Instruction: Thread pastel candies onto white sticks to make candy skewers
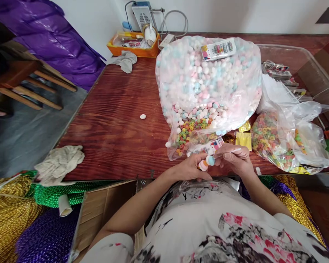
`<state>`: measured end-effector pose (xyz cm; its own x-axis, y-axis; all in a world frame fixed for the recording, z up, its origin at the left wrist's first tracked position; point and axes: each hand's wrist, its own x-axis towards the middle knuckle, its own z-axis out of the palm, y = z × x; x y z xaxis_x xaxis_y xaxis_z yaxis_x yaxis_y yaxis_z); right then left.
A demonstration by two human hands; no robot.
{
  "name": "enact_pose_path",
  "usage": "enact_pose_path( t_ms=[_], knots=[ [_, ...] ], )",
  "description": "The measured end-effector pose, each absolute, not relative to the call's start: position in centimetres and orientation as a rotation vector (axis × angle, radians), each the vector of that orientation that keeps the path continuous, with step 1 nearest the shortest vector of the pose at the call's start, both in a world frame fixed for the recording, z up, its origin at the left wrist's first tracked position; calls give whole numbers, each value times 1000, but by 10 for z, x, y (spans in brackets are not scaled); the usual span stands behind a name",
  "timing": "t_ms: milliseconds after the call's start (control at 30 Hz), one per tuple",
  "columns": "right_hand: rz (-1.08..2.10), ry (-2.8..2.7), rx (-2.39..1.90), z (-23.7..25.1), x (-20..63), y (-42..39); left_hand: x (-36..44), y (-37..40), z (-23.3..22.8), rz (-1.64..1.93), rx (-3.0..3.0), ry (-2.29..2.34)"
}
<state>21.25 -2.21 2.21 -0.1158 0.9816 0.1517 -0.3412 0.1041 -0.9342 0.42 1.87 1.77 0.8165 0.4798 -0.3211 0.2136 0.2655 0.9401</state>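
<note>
**Wooden table, both hands on sweets at the near edge**

Dark red wood table (117, 109), white wall behind, grey floor off to the left. Person's view looks down over a floral-print top.

Left hand (190, 168): fingers curled, pinching a pink round sweet (203, 166) at the fingertips, just above the table's near edge. Right hand (235, 160): fingers closed around a thin white stick (234, 150), thumb and forefinger tight on it; a pale blue sweet (210, 160) sits at the stick's near end, touching the pink one. Cannot tell if the blue sweet is threaded on the stick or only pressed against it. The hands meet at the sweets, just in front of the big bag.

Around them:
- big clear bag (205, 84) of pastel white/pink/blue sweets, some coloured rings mixed in at its near end, a printed label pack (218, 48) lying on top
- smaller clear bag (279, 142) of coloured cereal-type rings, right of the hands
- gold foil wrappers (244, 138) between the two bags
- single white sweet (143, 116) loose on the table, well left
- crumpled cloth (60, 162) at the near-left table edge, another grey cloth (125, 60) far left
- orange tray (134, 45) with bits at the far edge
- clear plastic bin (304, 65) far right, packets inside
- gold, green and purple bead strings (13, 215) heaped lower left
</note>
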Motion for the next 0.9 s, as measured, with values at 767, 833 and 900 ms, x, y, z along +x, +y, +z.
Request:
enact_pose_path(
  t_ms=[767,833,900],
  knots=[
    [1508,-1145,-776,29,216,-1,-1,21,15,165,1314,544],
    [1468,-1028,-868,27,210,2,4,22,18,297,1498,657],
    [1429,-930,-920,25,202,2,8,24,20,389,1656,776]
  ],
)
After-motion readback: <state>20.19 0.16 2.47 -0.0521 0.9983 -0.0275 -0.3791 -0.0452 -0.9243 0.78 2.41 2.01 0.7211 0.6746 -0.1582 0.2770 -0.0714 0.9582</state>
